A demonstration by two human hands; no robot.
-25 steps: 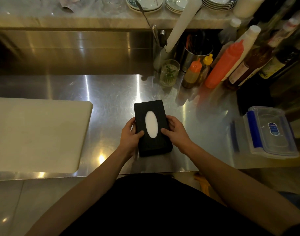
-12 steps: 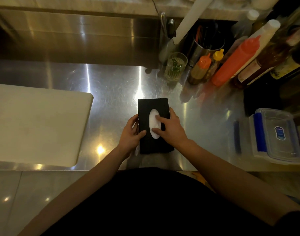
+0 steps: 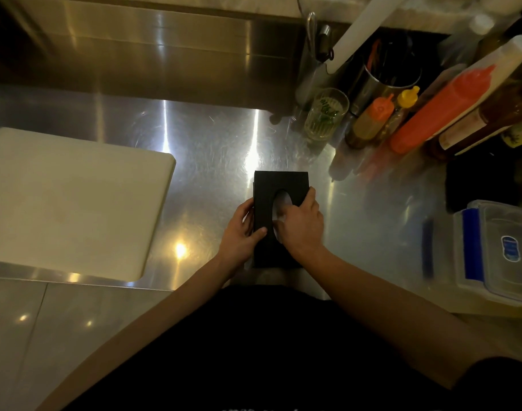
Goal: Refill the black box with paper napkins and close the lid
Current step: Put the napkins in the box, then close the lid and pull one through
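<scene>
The black box [image 3: 279, 185] lies flat on the steel counter near its front edge, lid on, with an oval slot in the top. White paper napkins [image 3: 282, 203] show through that slot. My left hand [image 3: 240, 232] grips the box's left side, thumb on the lid. My right hand [image 3: 301, 223] rests on the lid, its fingers curled over the slot and touching the napkins; whether they pinch a napkin is hidden.
A white cutting board [image 3: 73, 203] lies to the left. A glass [image 3: 325, 114], squeeze bottles [image 3: 440, 111], sauce bottles and a utensil holder [image 3: 384, 78] crowd the back right. A clear plastic container with blue clips [image 3: 491, 250] sits at the right.
My right hand moved from the box's right side onto the lid and over the oval slot, covering most of the napkins. The left hand kept its hold on the box.
</scene>
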